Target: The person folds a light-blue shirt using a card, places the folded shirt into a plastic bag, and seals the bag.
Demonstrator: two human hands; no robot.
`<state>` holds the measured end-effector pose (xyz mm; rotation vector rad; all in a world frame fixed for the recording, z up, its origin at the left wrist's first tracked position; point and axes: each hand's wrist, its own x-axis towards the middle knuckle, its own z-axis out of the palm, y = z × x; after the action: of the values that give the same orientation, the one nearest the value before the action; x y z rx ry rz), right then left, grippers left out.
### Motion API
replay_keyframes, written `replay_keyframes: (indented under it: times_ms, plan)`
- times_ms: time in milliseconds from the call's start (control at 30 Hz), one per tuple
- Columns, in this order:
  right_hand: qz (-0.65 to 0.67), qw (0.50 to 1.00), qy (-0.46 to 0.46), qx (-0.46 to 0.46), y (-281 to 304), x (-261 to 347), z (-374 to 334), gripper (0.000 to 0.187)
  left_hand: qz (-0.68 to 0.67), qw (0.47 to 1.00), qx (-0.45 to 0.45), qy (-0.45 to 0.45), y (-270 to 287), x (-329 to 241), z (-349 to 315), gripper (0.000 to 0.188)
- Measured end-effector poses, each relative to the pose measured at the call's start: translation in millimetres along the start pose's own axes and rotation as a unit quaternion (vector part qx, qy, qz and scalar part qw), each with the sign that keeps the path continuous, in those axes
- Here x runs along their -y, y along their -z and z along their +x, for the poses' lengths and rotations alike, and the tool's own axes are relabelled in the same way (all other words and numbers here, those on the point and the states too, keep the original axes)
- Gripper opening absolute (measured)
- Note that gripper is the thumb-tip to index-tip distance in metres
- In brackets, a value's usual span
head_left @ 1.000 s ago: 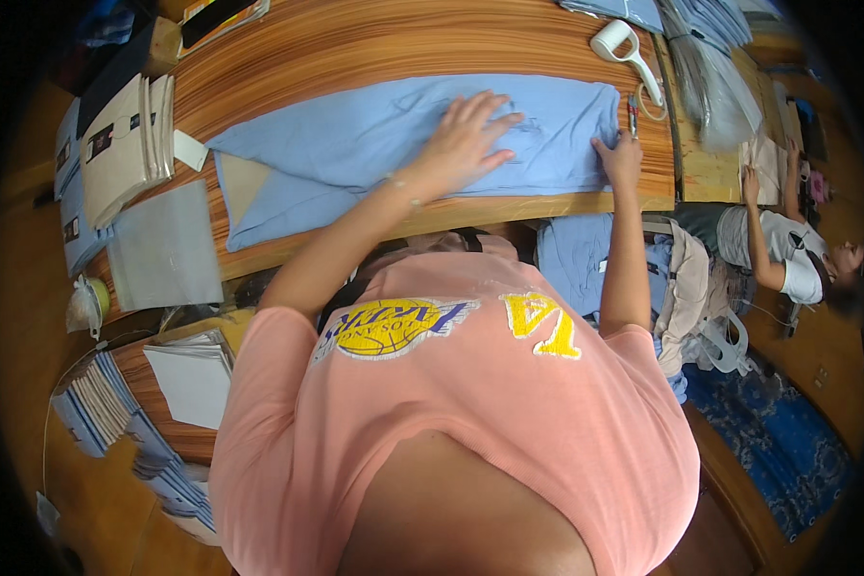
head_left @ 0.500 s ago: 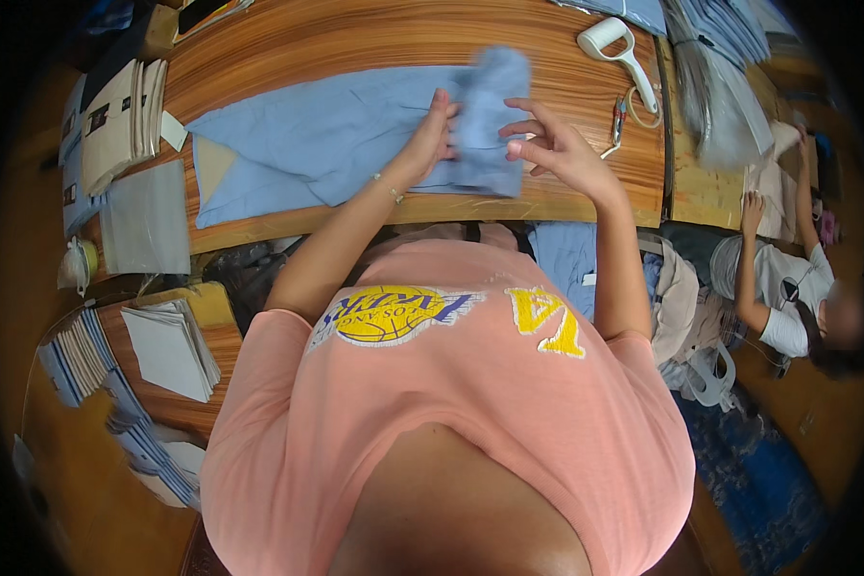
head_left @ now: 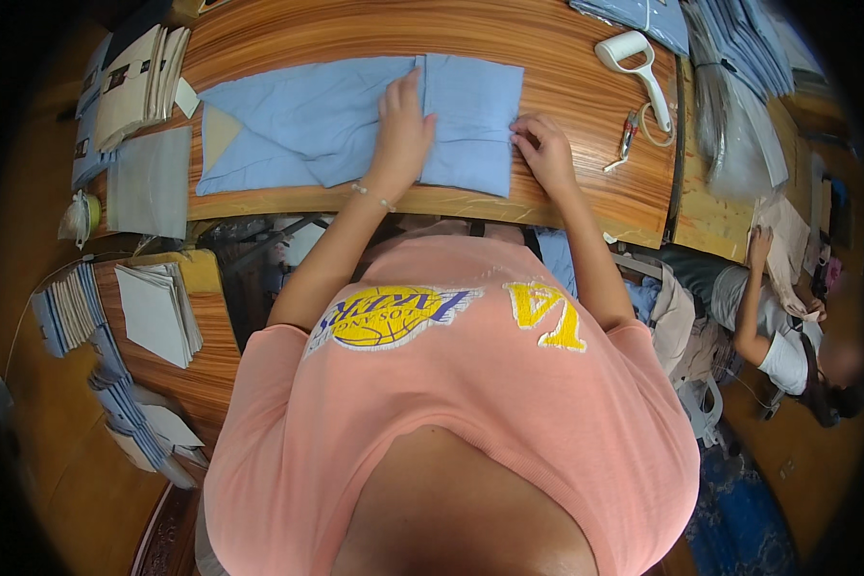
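Observation:
A light blue folded garment (head_left: 298, 115) stretches along the wooden table in front of me, a beige triangular patch showing at its left end. Its right part is a flat, doubled-over panel (head_left: 470, 130). My left hand (head_left: 400, 134) rests on the cloth with its fingers stretched out, beside the left edge of that panel. At the garment's right edge, my right hand (head_left: 545, 152) pinches the cloth between thumb and fingers. The garment's exact kind cannot be made out.
A white lint roller (head_left: 634, 62) and a small tool with a cord (head_left: 628, 136) lie to the right. Plastic-wrapped blue garments (head_left: 739, 115) are beyond them. Beige folded garments (head_left: 144, 82) and clear bags (head_left: 149, 182) sit left. A co-worker (head_left: 773, 317) handles beige cloth at far right.
The right part of the garment, lifted and blurred before, now lies flat. My left hand has moved left onto the cloth, and my right hand has come down to its right edge.

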<state>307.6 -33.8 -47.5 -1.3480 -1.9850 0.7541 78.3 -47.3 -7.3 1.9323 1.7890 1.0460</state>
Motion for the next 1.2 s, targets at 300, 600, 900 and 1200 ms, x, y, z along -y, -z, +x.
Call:
replay_keyframes:
  times_ms: [300, 600, 900, 1200]
  plan:
    - [-0.06, 0.992, 0.095, 0.052, 11, -3, 10, 0.012, 0.008, 0.948, 0.272, -0.163, -57, 15, 4, 0.039]
    - [0.164, 0.981, -0.105, -0.015, -14, 6, -23, 0.009, -0.004, 0.933, 0.337, -0.127, -60, 21, 13, 0.041]
    - [-0.028, 0.978, -0.199, 0.061, 20, 4, -15, 0.01, -0.081, 0.963, 0.198, -0.162, -53, 10, -6, 0.052]
    - [-0.284, 0.876, 0.362, 0.14, 21, -26, 85, 0.054, 0.14, 0.978, 0.151, -0.04, -67, -13, -75, 0.09]
